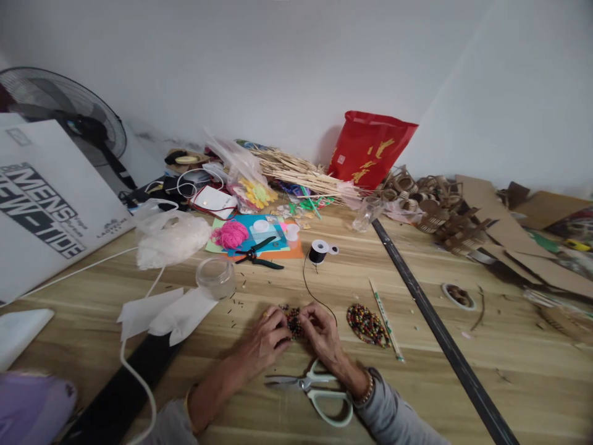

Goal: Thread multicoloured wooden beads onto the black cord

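Observation:
A heap of small multicoloured beads, looking like a beaded strand, lies on the wooden table between my two hands. My left hand curls its fingers onto the heap's left side. From the right, my right hand pinches at the same beads, thumb and fingertips together; the exact grip is partly hidden. A thin black cord runs from a spool down behind my right hand. Scissors with pale handles lie just below my hands. Right of them rests a coiled beaded strand.
A patterned stick lies beside the coil. Black-handled pliers, pink yarn and a clear jar are at left. A dark strip crosses the table. Bamboo sticks and a red bag stand behind.

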Tool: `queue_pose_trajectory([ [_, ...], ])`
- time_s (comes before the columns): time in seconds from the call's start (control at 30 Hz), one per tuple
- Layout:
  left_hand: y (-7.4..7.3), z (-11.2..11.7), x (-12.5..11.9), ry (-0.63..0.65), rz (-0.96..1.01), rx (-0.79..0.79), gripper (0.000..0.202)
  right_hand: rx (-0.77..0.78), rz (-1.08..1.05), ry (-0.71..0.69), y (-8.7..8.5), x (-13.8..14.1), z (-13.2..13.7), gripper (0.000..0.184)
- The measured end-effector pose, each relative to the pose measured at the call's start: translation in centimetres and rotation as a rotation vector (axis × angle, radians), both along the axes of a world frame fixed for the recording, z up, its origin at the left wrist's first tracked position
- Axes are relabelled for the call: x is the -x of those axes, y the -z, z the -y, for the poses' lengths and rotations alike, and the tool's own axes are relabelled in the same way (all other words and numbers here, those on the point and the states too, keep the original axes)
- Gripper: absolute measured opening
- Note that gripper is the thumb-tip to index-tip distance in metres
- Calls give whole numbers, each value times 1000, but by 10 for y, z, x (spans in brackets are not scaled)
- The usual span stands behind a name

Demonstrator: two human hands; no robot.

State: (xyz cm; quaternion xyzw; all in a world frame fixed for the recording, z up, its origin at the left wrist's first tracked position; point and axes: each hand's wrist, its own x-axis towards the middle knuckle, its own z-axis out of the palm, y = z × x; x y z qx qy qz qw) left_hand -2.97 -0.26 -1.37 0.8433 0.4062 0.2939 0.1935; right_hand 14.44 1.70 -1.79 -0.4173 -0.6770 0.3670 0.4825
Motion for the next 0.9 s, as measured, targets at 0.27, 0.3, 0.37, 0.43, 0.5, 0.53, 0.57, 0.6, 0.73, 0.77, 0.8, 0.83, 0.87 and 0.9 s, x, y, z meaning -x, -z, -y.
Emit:
queue_pose_trajectory([
  [0.27,-3,1,0,18,-49,-30,10,0,4,-14,-3,1,0,24],
  [0.3,-3,1,0,19,-56,-27,10,1,4,-15,-3,1,0,24],
  [0.37,-3,1,-1,17,-65,-16,9,1,4,-12,-3,1,0,24],
  [0.43,-3,1,-1,10,-64,-9,9,3,7,-14,-3,1,0,24],
  [0.5,-2,1,-1,8,-58,-16,10,5,8,-17,-3,1,1,24],
  [0.53,-1,1,-1,8,-57,-24,11,4,9,-17,-3,1,1,25],
  [0.57,-1,1,-2,12,-60,-31,11,0,12,-18,-3,1,1,24],
  [0.6,-1,1,-2,16,-65,-33,12,-5,16,-16,-3,1,1,24],
  [0.73,-1,1,-2,21,-64,-23,11,-25,29,-19,-6,2,1,24],
  [0.77,-1,1,-2,18,-56,-22,11,-30,33,-19,-6,2,1,24],
  [0.8,-1,1,-2,15,-41,-22,11,-34,38,-19,-7,2,1,24],
  [0.83,0,1,-2,13,-19,-22,12,-38,42,-16,-7,2,1,24],
  [0.87,0,0,-2,7,12,-20,12,-41,43,-13,-7,2,1,24],
  [0.9,1,-1,-1,-1,50,-15,13,-42,43,-11,-7,2,1,23],
])
